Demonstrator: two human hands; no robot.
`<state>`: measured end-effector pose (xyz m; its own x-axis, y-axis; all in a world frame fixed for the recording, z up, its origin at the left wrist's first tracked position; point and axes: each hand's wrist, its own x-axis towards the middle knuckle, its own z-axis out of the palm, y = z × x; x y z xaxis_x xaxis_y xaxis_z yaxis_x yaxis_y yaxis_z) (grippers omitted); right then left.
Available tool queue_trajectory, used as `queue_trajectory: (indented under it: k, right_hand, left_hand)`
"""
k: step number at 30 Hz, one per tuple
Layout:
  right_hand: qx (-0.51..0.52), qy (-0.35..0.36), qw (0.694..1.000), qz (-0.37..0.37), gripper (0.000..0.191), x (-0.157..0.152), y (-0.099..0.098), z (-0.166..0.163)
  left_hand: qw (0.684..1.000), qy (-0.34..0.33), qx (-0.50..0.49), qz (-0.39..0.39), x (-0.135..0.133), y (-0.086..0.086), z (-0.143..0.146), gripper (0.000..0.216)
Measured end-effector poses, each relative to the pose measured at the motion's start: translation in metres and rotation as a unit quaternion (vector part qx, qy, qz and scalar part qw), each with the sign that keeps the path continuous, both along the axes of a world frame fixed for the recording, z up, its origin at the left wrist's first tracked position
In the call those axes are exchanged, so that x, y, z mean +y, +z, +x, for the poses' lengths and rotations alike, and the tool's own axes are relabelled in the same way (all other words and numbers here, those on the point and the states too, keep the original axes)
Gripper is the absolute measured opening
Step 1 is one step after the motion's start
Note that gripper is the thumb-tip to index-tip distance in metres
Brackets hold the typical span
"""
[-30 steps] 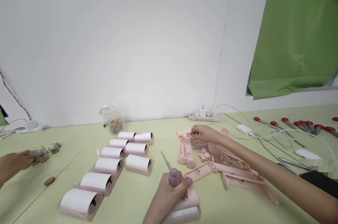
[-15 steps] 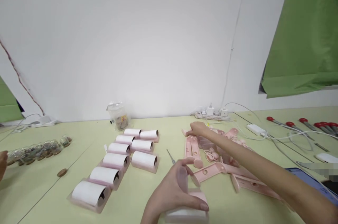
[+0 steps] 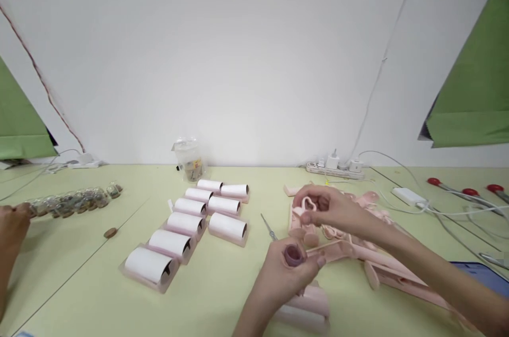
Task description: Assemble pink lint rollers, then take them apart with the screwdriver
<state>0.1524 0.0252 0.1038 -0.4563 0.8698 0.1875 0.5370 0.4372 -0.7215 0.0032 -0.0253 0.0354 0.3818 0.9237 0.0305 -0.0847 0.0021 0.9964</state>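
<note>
My left hand (image 3: pixel 280 276) is closed round a small translucent pinkish tube (image 3: pixel 293 254), its open end facing up. Under that wrist, near the front edge of view, lies a pink piece with a white roll (image 3: pixel 308 305), partly covered by the hand. My right hand (image 3: pixel 328 207) pinches a small pink loop-shaped plastic part (image 3: pixel 308 204) between thumb and fingers. It hovers above a pile of pink plastic parts (image 3: pixel 338 249), some long and trough-shaped. A thin pointed metal tool (image 3: pixel 269 227) lies just beyond my left hand.
Pink holders with white rolls (image 3: pixel 185 224) stand in two rows to the left. Further left are several small glass domes (image 3: pixel 81 200), a wooden disc (image 3: pixel 110 232) and another person's hand (image 3: pixel 14 225). A power strip (image 3: pixel 334 170), cables and red-ended tools (image 3: pixel 470 192) lie right.
My right hand has drawn back from the far side of the pile and now holds a pink loop part. My left hand has turned, tilting the tube's opening upward. The view has shifted right.
</note>
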Motion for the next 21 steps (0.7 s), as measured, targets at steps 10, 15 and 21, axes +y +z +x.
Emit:
queue_trajectory:
  k: [10,15,21]
  right_hand:
    - [-0.088,0.012,0.996,0.017,0.021,-0.051,0.011,-0.027]
    - [-0.113,-0.026,0.992,0.051,0.018,-0.061,0.01,-0.03]
    - [-0.046,0.08,0.994,0.06,0.02,-0.048,-0.003,-0.033]
  left_hand:
    - [1.0,0.016,-0.006,-0.013,-0.001,0.002,0.0,0.013]
    - [0.999,0.022,0.025,-0.026,0.0,0.006,0.002,0.01]
    - [1.0,0.005,0.008,-0.018,0.002,-0.001,0.002,0.01]
